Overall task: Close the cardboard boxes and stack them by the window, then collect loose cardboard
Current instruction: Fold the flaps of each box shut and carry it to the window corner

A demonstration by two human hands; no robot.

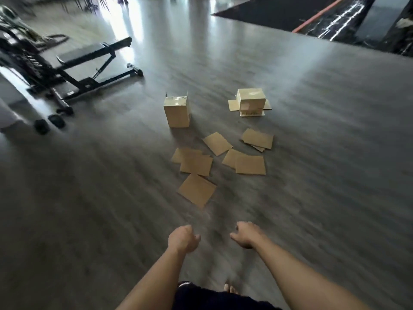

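Nothing is held by the left hand [182, 240] or right hand [245, 234]; fingers are loosely curled. Farther off, two cardboard boxes [177, 111] are seen on the floor [89, 198], flaps unclosed, with loose cardboard sheets [196, 190] scattered nearer.

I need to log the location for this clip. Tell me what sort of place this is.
Probably a gym or workout room. A black weight bench stands on the grey wood-look floor, with what looks like a rack of weights at the left edge, though it is blurred.
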